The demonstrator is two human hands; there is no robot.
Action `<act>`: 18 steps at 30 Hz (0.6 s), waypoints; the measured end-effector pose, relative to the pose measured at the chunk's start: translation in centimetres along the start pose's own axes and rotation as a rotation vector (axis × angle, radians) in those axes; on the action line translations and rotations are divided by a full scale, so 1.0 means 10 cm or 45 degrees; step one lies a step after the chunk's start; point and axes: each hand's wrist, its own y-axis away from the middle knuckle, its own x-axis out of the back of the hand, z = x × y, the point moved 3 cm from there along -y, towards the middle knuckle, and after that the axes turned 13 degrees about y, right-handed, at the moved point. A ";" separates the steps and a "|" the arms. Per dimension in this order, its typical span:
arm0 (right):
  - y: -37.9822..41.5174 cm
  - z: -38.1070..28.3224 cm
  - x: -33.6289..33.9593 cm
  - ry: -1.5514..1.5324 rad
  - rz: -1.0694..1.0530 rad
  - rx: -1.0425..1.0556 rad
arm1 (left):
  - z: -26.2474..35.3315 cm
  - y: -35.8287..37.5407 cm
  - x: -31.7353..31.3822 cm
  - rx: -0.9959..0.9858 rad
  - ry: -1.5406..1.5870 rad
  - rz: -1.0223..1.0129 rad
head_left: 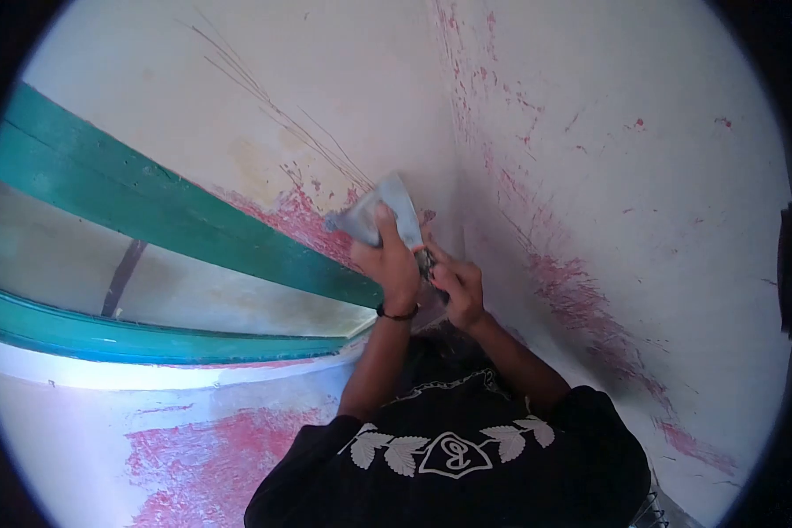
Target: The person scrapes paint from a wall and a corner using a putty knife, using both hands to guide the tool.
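A wide putty knife with a fan-shaped, pale grey blade is up close to the wall near the inner corner. Its dark handle with orange parts is in my right hand, fingers closed round it. My left hand, with a dark band at the wrist, grips the blade from the left. One finger lies flat up the blade's face, while the other fingers are partly hidden. Grey smears, like filler, show at the blade's left corner. Behind the blade, the wall has red scraped patches and long thin cracks.
A green-painted frame runs along the left, with a second green rail below it. The adjoining wall on the right bears red scratched streaks. Another red patch marks the wall at lower left.
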 end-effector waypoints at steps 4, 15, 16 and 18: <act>-0.23 -0.31 -0.01 0.072 0.071 0.147 | 0.24 -0.14 -0.19 -0.108 0.081 -0.160; 0.19 0.05 -0.09 0.071 0.036 -0.035 | -0.21 0.05 0.35 -0.002 -0.105 -0.009; 0.11 0.02 -0.08 0.084 0.035 -0.016 | -0.12 0.02 0.26 0.020 -0.127 -0.015; 0.03 -0.07 -0.07 0.083 0.046 0.018 | -0.17 -0.11 0.26 -0.155 -0.128 -0.079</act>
